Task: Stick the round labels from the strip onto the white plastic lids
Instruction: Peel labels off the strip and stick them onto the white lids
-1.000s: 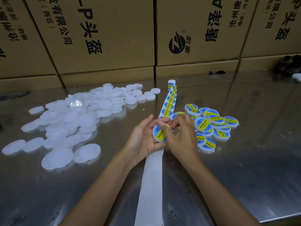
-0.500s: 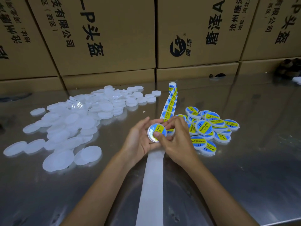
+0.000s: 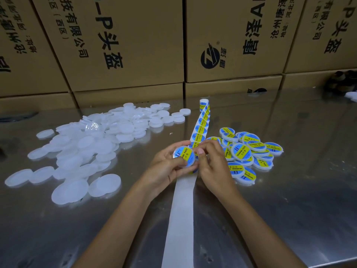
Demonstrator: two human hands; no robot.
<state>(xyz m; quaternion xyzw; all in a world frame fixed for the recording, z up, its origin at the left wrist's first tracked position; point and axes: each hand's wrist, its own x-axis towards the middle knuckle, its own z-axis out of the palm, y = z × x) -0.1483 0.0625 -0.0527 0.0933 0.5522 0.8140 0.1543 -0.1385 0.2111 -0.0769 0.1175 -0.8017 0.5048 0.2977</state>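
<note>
Head: left hand (image 3: 164, 167) grips lid (image 3: 184, 156) labelled "SOLDERING PASTE".

Two bare forearms, left hand (image 3: 164, 167) and right hand (image 3: 214, 165) (no sleeves, rings)

Your right hand (image 3: 210, 161) is covering the strip (image 3: 201, 124) where it is passing under your fingers, and its bare backing is running off the bottom edge. The small print on the labelled lid (image 3: 184, 156) is reading too blurred beyond "PASTE". The cardboard boxes (image 3: 123, 45) are getting cut off at the top.
</note>
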